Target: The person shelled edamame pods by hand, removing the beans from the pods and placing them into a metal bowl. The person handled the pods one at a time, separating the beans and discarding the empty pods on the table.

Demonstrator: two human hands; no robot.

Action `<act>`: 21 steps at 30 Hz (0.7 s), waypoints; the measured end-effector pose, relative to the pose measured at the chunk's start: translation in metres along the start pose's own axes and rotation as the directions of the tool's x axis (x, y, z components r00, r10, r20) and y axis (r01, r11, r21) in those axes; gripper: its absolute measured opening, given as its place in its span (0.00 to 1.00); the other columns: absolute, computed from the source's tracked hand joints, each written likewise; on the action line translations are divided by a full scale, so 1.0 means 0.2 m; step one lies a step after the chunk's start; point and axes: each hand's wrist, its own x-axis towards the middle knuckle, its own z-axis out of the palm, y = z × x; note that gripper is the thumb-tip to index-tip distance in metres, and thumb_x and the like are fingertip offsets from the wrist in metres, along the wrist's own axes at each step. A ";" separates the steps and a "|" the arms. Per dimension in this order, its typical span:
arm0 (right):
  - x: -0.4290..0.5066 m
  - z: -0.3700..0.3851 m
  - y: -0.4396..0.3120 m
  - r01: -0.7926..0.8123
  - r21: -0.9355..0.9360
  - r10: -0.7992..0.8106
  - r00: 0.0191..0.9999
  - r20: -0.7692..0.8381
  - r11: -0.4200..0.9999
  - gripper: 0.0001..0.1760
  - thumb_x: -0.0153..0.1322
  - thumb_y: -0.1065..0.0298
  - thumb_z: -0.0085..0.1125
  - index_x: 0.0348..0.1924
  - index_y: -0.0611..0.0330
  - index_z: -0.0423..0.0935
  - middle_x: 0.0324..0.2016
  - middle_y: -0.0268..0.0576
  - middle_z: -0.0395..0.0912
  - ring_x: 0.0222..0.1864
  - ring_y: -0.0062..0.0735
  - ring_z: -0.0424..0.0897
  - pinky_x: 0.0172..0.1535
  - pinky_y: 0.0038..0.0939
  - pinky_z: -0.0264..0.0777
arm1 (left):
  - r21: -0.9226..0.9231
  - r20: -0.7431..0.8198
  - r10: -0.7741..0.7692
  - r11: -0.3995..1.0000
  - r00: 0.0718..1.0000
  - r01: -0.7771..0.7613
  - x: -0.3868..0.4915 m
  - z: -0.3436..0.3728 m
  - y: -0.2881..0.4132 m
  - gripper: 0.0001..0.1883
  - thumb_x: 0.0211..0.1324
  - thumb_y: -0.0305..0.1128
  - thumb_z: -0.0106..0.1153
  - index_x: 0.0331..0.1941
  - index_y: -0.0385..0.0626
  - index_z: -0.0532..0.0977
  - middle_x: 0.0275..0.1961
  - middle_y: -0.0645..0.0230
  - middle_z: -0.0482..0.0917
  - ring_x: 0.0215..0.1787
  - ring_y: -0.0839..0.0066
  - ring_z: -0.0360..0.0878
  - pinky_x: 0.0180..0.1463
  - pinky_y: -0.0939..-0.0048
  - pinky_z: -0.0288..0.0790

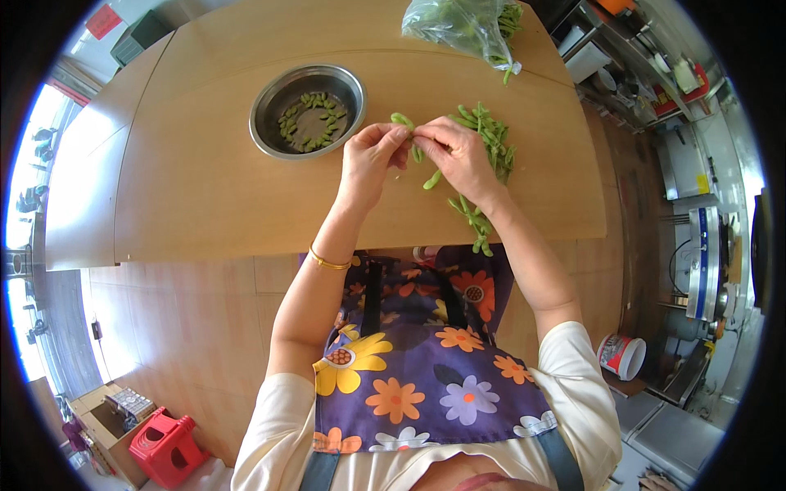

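My left hand [370,161] and my right hand [465,158] meet over the wooden table [233,202], fingertips pinched together on a green soybean pod [402,120]. Another part of the green pods shows below the fingertips, and how much each hand holds is partly hidden. Just right of my right hand lies a pile of soybean pods [498,138], some still on stems. A smaller bunch [479,227] trails to the table's front edge, beside my right forearm. Left of my left hand stands a round stainless steel bowl [263,138] with several small green pods [310,142] at its bottom.
At the table's far right sits a clear plastic bag [460,27] of more pods. A single pod [432,180] lies below my hands. On the floor are a red plastic stool [167,448] at left and a white-and-red bucket [620,357] at right. Kitchen shelves [638,55] line the right side.
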 end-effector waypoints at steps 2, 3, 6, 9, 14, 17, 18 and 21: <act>0.01 0.00 -0.01 -0.118 0.153 0.113 0.993 0.045 0.981 0.07 0.66 0.74 0.60 0.36 0.65 0.80 0.30 0.38 0.78 0.29 0.25 0.77 0.36 0.23 0.70 | -0.074 0.004 -0.009 0.997 1.000 0.009 0.00 0.00 0.00 0.08 0.61 0.33 0.57 0.33 0.39 0.75 0.27 0.71 0.76 0.25 0.83 0.71 0.28 0.82 0.67; 0.02 0.00 -0.01 -0.172 0.228 0.160 0.985 0.070 0.958 0.07 0.66 0.73 0.59 0.36 0.66 0.80 0.29 0.37 0.78 0.29 0.24 0.76 0.37 0.22 0.70 | -0.113 0.015 -0.022 0.993 1.000 0.024 0.01 0.00 0.00 0.09 0.61 0.33 0.57 0.32 0.40 0.74 0.26 0.72 0.75 0.25 0.84 0.69 0.28 0.83 0.65; 0.03 -0.02 0.00 -0.350 0.350 0.314 0.936 0.157 0.869 0.08 0.66 0.70 0.59 0.34 0.66 0.81 0.25 0.32 0.77 0.29 0.18 0.73 0.37 0.21 0.68 | -0.138 0.038 -0.050 0.989 0.998 0.055 0.03 0.00 0.00 0.09 0.61 0.34 0.57 0.31 0.42 0.73 0.25 0.75 0.72 0.23 0.86 0.65 0.26 0.83 0.61; 0.04 -0.02 0.03 -0.460 0.551 0.399 0.886 0.235 0.697 0.09 0.65 0.69 0.59 0.33 0.66 0.81 0.23 0.31 0.76 0.29 0.17 0.73 0.36 0.20 0.67 | -0.216 0.125 -0.028 0.975 0.992 0.055 0.04 0.01 0.00 0.09 0.62 0.35 0.57 0.30 0.43 0.73 0.24 0.76 0.70 0.23 0.86 0.61 0.25 0.84 0.57; 0.04 0.00 0.03 -0.450 0.473 0.421 0.890 0.173 0.758 0.08 0.65 0.70 0.58 0.33 0.66 0.81 0.23 0.32 0.78 0.28 0.17 0.74 0.34 0.21 0.68 | -0.238 0.052 -0.087 0.966 0.995 0.097 0.03 0.04 0.00 0.10 0.60 0.34 0.59 0.33 0.39 0.74 0.24 0.75 0.72 0.25 0.85 0.68 0.27 0.83 0.65; 0.03 0.01 0.00 -0.320 0.268 0.321 0.946 0.040 0.909 0.08 0.65 0.70 0.58 0.32 0.66 0.81 0.23 0.32 0.78 0.27 0.17 0.74 0.34 0.21 0.68 | -0.074 0.013 -0.032 0.997 0.999 0.033 0.02 0.05 0.02 0.09 0.61 0.34 0.57 0.36 0.38 0.75 0.28 0.72 0.75 0.28 0.84 0.72 0.32 0.80 0.72; 0.04 0.00 0.00 -0.350 0.302 0.347 0.936 0.064 0.887 0.08 0.66 0.70 0.58 0.32 0.66 0.80 0.23 0.32 0.78 0.27 0.18 0.74 0.34 0.21 0.69 | 0.002 0.015 -0.002 1.000 1.000 0.002 0.02 0.06 0.03 0.09 0.61 0.34 0.57 0.37 0.38 0.75 0.29 0.71 0.76 0.29 0.83 0.74 0.34 0.79 0.74; 0.10 -0.03 0.02 -0.411 0.427 0.388 0.910 0.143 0.806 0.09 0.66 0.69 0.58 0.32 0.67 0.80 0.23 0.32 0.78 0.26 0.16 0.72 0.32 0.20 0.67 | 0.062 0.046 0.020 0.998 0.999 -0.023 0.03 0.07 0.08 0.10 0.61 0.31 0.56 0.39 0.35 0.75 0.31 0.69 0.78 0.29 0.82 0.76 0.32 0.78 0.75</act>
